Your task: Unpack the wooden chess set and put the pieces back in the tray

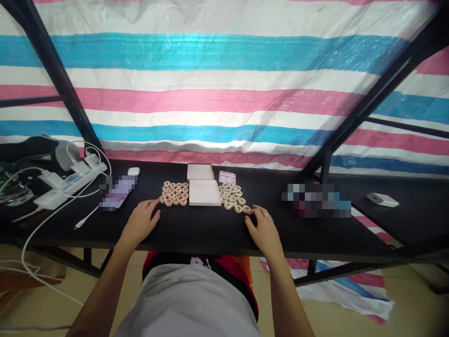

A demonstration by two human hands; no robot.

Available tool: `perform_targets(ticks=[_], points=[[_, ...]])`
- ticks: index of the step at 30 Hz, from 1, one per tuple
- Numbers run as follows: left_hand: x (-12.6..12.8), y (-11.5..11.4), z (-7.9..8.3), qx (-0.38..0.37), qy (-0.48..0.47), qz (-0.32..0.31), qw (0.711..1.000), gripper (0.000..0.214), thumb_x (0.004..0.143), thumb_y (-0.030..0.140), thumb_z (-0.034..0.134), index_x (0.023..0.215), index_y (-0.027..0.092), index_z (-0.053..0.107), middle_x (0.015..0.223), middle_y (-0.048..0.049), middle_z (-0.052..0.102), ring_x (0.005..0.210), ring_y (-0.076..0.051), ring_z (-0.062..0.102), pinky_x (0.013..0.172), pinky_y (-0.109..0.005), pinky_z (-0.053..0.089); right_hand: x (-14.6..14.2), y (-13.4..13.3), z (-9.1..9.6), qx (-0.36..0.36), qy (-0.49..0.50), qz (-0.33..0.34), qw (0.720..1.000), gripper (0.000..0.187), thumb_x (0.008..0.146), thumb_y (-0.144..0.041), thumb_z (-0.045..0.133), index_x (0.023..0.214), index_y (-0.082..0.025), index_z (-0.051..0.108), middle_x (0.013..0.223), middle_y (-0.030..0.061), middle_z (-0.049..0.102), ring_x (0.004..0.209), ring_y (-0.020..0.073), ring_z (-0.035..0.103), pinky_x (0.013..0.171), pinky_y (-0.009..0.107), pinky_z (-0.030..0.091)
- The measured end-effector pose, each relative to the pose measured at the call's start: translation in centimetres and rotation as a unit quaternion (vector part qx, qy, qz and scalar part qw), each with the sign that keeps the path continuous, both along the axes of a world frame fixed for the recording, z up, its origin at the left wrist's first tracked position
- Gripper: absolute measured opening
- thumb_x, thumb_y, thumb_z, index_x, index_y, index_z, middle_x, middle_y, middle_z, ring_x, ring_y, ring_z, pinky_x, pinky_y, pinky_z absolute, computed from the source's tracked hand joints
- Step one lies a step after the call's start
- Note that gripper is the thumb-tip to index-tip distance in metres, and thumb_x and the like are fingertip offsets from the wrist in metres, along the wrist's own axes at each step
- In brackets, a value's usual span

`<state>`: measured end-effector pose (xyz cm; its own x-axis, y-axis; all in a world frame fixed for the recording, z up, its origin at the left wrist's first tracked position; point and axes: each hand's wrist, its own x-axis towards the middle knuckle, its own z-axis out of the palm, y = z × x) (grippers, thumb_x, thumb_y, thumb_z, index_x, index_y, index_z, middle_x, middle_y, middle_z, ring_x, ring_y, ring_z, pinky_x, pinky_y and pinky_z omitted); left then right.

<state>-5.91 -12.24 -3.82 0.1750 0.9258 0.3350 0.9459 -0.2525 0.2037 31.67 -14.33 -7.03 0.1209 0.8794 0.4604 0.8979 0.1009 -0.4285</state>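
Observation:
Several round xiangqi pieces with red characters (174, 193) lie in neat rows to the left of two white open box halves. My left hand (140, 221) rests on the table at their near left corner, thumb apart, index fingertip at the corner piece. On the other side, pieces with dark characters (231, 195) are grouped more loosely. There my right hand (263, 227), with a ring on one finger, has its fingertips at the nearest piece (246, 209); its thumb is spread apart. The nearer box half (205, 193) sits in front of the farther one (200, 172).
A printed paper slip (227, 177) lies behind the dark pieces. To the left are a phone (119, 192), a white earbud case (133, 171), a cable and a power strip (70, 187). A blurred item (317, 200) and a white charger (382, 200) lie right.

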Motion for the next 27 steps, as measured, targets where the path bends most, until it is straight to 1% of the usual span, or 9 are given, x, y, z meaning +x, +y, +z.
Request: perform_targets(ticks=[2, 3, 7, 12, 17, 21, 23, 25, 27], points=[[0.02, -0.02, 0.05, -0.004, 0.001, 0.001, 1.000, 0.042, 0.089, 0.032, 0.039, 0.125, 0.017, 0.054, 0.118, -0.0112, 0.060, 0.109, -0.026, 0.053, 0.095, -0.040, 0.043, -0.02, -0.07, 0.14, 0.002, -0.011, 0.024, 1.000, 0.019, 0.084, -0.034, 0.048, 0.085, -0.021, 0.062, 0.122, 0.0113, 0.053, 0.109, 0.0263, 0.051, 0.091, 0.042, 0.044], [0.03, -0.04, 0.06, -0.005, 0.001, 0.002, 1.000, 0.042, 0.089, 0.032, 0.039, 0.126, 0.016, 0.053, 0.118, -0.0113, 0.059, 0.110, -0.026, 0.053, 0.095, -0.040, 0.042, 0.00, -0.08, 0.17, 0.004, -0.020, 0.040, 0.999, 0.019, 0.084, -0.034, 0.049, 0.085, -0.021, 0.064, 0.121, 0.0108, 0.052, 0.109, 0.0263, 0.050, 0.091, 0.042, 0.044], [0.08, -0.08, 0.07, -0.004, 0.002, 0.003, 1.000, 0.042, 0.090, 0.032, 0.038, 0.126, 0.016, 0.053, 0.119, -0.0116, 0.059, 0.110, -0.026, 0.052, 0.096, -0.041, 0.042, 0.19, 0.02, 0.09, 0.016, -0.047, 0.062, 0.997, 0.026, 0.086, -0.037, 0.050, 0.096, -0.023, 0.069, 0.114, 0.0103, 0.055, 0.103, 0.0253, 0.051, 0.091, 0.042, 0.044], [0.10, -0.03, 0.12, -0.009, 0.007, -0.001, 1.000, 0.042, 0.090, 0.032, 0.038, 0.126, 0.015, 0.054, 0.119, -0.0119, 0.059, 0.111, -0.026, 0.051, 0.096, -0.040, 0.041, 0.30, 0.11, -0.10, -0.010, -0.064, 0.072, 0.995, 0.032, 0.088, -0.038, 0.046, 0.108, -0.024, 0.066, 0.119, 0.0084, 0.056, 0.105, 0.0248, 0.052, 0.093, 0.043, 0.044], [0.09, -0.05, 0.15, -0.012, 0.010, 0.002, 1.000, 0.043, 0.090, 0.032, 0.038, 0.129, 0.018, 0.050, 0.120, -0.0106, 0.058, 0.111, -0.026, 0.051, 0.096, -0.039, 0.042, 0.32, 0.20, -0.44, 0.009, -0.043, 0.043, 0.998, 0.034, 0.088, -0.036, 0.045, 0.111, -0.021, 0.065, 0.128, 0.0106, 0.052, 0.113, 0.0263, 0.049, 0.095, 0.043, 0.044], [0.05, -0.19, 0.15, -0.008, 0.004, -0.001, 1.000, 0.047, 0.091, 0.033, 0.038, 0.135, 0.018, 0.044, 0.119, -0.0110, 0.058, 0.111, -0.026, 0.051, 0.094, -0.040, 0.043, 0.26, 0.31, -0.61, 0.001, -0.029, 0.043, 0.999, 0.037, 0.089, -0.033, 0.043, 0.119, -0.019, 0.059, 0.124, 0.0097, 0.057, 0.112, 0.0252, 0.051, 0.097, 0.042, 0.043], [0.04, -0.20, 0.16, -0.007, 0.004, -0.001, 1.000, 0.046, 0.091, 0.033, 0.038, 0.134, 0.018, 0.045, 0.119, -0.0108, 0.058, 0.111, -0.026, 0.052, 0.094, -0.040, 0.043, 0.24, 0.34, -0.53, -0.005, -0.025, 0.027, 0.999, 0.035, 0.088, -0.034, 0.044, 0.115, -0.019, 0.061, 0.117, 0.0100, 0.059, 0.104, 0.0247, 0.054, 0.093, 0.041, 0.044], [0.04, -0.15, 0.14, -0.005, 0.005, -0.002, 1.000, 0.045, 0.091, 0.032, 0.038, 0.133, 0.018, 0.046, 0.119, -0.0106, 0.058, 0.111, -0.026, 0.052, 0.095, -0.040, 0.042, 0.21, 0.36, -0.37, 0.000, -0.020, -0.011, 1.000, 0.032, 0.087, -0.035, 0.045, 0.106, -0.018, 0.064, 0.111, 0.0117, 0.059, 0.097, 0.0249, 0.055, 0.087, 0.040, 0.047], [0.02, -0.08, 0.09, -0.004, 0.006, -0.006, 1.000, 0.044, 0.091, 0.032, 0.038, 0.131, 0.017, 0.048, 0.120, -0.0106, 0.058, 0.111, -0.026, 0.051, 0.096, -0.040, 0.041, 0.20, 0.40, -0.19, 0.008, -0.017, -0.038, 0.999, 0.028, 0.086, -0.034, 0.045, 0.096, -0.017, 0.065, 0.109, 0.0133, 0.058, 0.094, 0.0256, 0.055, 0.082, 0.039, 0.047]])
